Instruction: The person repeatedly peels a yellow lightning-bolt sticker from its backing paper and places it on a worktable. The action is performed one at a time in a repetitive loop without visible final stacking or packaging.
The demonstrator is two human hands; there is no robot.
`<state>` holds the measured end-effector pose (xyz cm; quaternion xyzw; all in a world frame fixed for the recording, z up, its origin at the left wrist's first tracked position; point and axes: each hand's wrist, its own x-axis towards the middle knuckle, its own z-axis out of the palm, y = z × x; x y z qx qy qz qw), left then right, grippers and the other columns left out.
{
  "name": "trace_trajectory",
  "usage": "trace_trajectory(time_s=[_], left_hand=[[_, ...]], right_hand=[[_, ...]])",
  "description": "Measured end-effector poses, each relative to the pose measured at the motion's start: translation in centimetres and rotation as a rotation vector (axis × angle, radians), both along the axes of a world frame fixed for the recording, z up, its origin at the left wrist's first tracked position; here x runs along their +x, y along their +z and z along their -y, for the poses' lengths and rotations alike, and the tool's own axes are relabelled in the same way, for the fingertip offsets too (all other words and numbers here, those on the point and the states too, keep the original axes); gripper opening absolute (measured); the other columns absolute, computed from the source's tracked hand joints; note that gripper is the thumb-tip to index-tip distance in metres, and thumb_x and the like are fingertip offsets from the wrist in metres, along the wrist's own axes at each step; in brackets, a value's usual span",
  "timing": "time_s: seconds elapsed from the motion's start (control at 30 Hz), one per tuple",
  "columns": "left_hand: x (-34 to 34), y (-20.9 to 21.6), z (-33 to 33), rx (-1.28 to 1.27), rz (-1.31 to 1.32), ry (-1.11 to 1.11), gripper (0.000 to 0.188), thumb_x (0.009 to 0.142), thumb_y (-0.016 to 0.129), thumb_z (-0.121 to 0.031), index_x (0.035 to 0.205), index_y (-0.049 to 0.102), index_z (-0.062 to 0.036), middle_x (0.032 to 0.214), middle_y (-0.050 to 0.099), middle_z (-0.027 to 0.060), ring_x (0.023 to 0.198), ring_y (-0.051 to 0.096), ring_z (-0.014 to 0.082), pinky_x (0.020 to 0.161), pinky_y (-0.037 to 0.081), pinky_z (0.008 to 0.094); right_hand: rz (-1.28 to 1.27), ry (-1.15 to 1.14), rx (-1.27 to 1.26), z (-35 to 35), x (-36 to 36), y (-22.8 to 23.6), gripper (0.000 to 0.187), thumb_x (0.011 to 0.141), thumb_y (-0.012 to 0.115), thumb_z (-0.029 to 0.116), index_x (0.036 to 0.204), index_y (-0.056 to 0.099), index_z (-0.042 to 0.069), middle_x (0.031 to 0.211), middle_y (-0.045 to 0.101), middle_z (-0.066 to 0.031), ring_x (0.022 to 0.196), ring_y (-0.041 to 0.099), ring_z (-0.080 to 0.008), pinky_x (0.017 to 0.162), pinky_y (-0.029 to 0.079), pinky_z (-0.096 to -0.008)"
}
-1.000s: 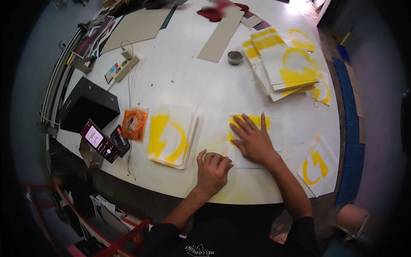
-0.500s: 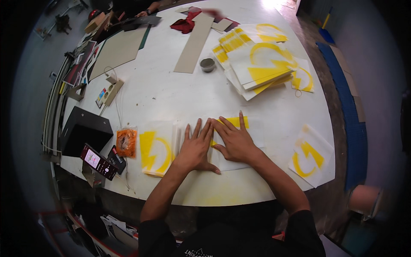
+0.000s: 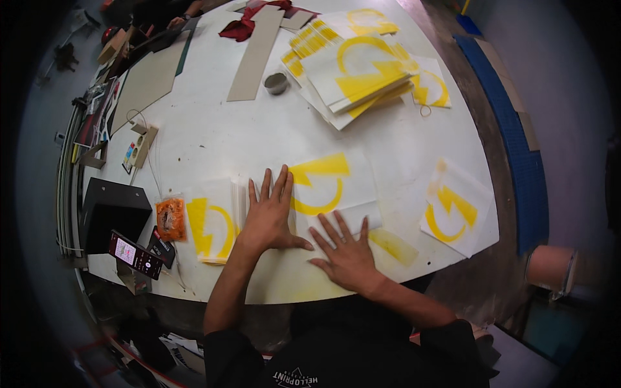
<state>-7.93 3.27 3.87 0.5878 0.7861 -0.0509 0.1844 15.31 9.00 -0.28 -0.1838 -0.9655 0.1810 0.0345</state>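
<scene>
A white sheet (image 3: 359, 187) with a yellow bolt-and-arc print lies in front of me, its near edge turned up in a pale folded strip (image 3: 354, 216). My left hand (image 3: 270, 218) lies flat along the sheet's left side, fingers stretched forward, thumb out to the right. Close to the folded strip, my right hand (image 3: 346, 255) rests with spread fingers, the fingertips at the strip's near edge. Neither hand grips anything. Just left of my left hand is a stack of folded white pieces (image 3: 212, 226) with the same yellow print.
A printed piece (image 3: 456, 210) lies at the right; a larger pile (image 3: 362, 74) stands farther back beside a small round tin (image 3: 275, 83). At left are an orange packet (image 3: 171, 218), a phone (image 3: 134, 255), a black box (image 3: 116, 210) and a power strip (image 3: 143, 145). Another person's hand (image 3: 176, 22) shows far left.
My right hand has drawn back toward me, off the sheet's middle, uncovering more yellow print. My left hand stays flat at the sheet's left side. The whole view has shifted.
</scene>
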Motion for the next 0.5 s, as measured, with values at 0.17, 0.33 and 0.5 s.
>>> trace_trajectory(time_s=[0.17,0.33,0.5], left_hand=[[-0.1,0.5,0.2,-0.049,0.009,0.033,0.176,0.040,0.092,-0.082,0.169,0.010,0.0058,0.180,0.007,0.0206,0.164,0.004,0.0489,0.129,0.005,0.0701],[0.9,0.0,1.0,-0.005,0.014,0.070,0.172,0.045,0.090,-0.084,0.169,0.012,0.0052,0.179,0.009,0.0242,0.164,0.002,0.0519,0.126,0.003,0.0746],[2.6,-1.0,2.8,0.075,0.071,0.131,0.163,0.054,0.087,-0.084,0.171,0.012,0.0012,0.177,0.002,0.0317,0.161,-0.005,0.0581,0.123,0.003,0.0783]], right_hand=[[0.033,-0.285,0.091,-3.9,6.3,0.7,0.065,0.099,0.067,0.053,0.152,0.062,0.015,0.176,0.032,-0.0120,0.164,0.020,-0.0408,0.120,-0.002,-0.0832],[-0.212,-0.581,0.133,-3.6,11.0,1.1,0.060,0.094,0.078,0.042,0.131,0.064,-0.003,0.141,0.056,-0.0209,0.137,0.049,-0.0410,0.115,0.028,-0.0689],[-0.066,-0.858,-0.001,-1.8,14.1,1.6,0.045,0.092,0.082,0.028,0.118,0.062,-0.003,0.121,0.060,-0.0189,0.117,0.057,-0.0370,0.103,0.041,-0.0552]])
